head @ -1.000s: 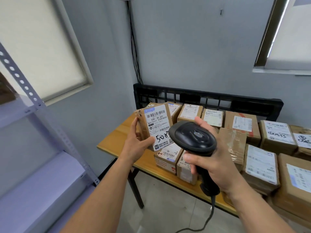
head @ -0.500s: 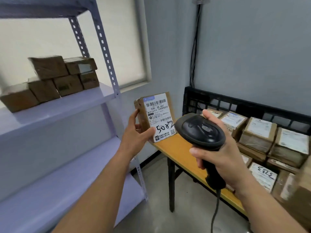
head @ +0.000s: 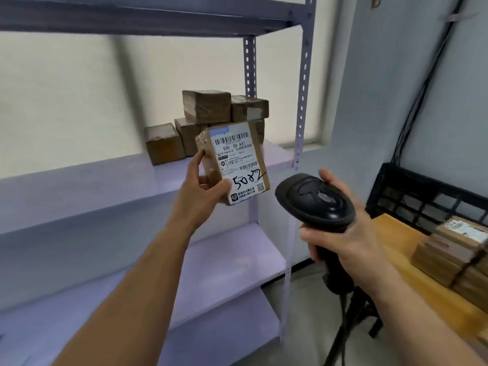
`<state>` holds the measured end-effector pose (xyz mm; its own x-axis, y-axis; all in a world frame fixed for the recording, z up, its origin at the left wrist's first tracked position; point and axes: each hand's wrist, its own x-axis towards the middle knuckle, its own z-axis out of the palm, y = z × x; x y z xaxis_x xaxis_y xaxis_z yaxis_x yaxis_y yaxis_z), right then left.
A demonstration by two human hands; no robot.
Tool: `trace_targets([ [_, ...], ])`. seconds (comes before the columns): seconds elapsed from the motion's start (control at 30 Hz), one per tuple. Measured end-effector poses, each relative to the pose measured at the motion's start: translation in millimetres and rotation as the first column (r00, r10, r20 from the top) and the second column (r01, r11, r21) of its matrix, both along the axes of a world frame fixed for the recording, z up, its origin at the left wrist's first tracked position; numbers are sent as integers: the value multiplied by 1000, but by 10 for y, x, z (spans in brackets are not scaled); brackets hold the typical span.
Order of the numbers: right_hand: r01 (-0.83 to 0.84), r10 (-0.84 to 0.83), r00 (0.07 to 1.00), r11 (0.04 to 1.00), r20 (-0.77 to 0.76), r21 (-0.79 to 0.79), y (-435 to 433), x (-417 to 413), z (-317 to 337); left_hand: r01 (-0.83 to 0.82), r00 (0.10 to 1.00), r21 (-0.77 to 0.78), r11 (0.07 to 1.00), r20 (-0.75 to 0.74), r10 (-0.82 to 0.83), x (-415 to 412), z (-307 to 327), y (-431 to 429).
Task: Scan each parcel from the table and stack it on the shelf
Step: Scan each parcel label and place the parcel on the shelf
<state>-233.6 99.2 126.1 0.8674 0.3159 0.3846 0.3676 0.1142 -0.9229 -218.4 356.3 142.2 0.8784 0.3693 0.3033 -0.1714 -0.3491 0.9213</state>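
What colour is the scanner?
Black, seen in the head view: the scanner in the right hand.

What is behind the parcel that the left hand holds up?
Behind the held parcel, a stack of brown parcels stands on the shelf. The held parcel covers part of the lower row, so how many lie there cannot be told.

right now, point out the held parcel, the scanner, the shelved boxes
held parcel [head: 236, 161]: head view, middle of its white label
scanner [head: 314, 204]: head view, top of its black head
shelved boxes [head: 206, 107]: head view, front of the top box
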Motion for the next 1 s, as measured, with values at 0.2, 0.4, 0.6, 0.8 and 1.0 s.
trace_targets([
  [0.2,-80,80,997,996,14,-32,778,209,-22,-212,976,25,977,-48,213,-52,58,1026],
  [0.4,-96,99,995,991,25,-97,1302,346,-31,-320,941,15,947,-108,320,-24,12,1743],
  [0.6,-114,114,993,987,-4,-112,1560,436,-46,-416,902,100,904,-86,424,120,-40,1994],
  [0.8,-127,126,992,988,-15,-92,1697,505,-54,-471,872,351,809,46,488,288,-13,2053],
  [1.0,-139,138,990,986,-17,-88,1783,611,-21,-342,903,430,835,-96,419,254,7,2157],
])
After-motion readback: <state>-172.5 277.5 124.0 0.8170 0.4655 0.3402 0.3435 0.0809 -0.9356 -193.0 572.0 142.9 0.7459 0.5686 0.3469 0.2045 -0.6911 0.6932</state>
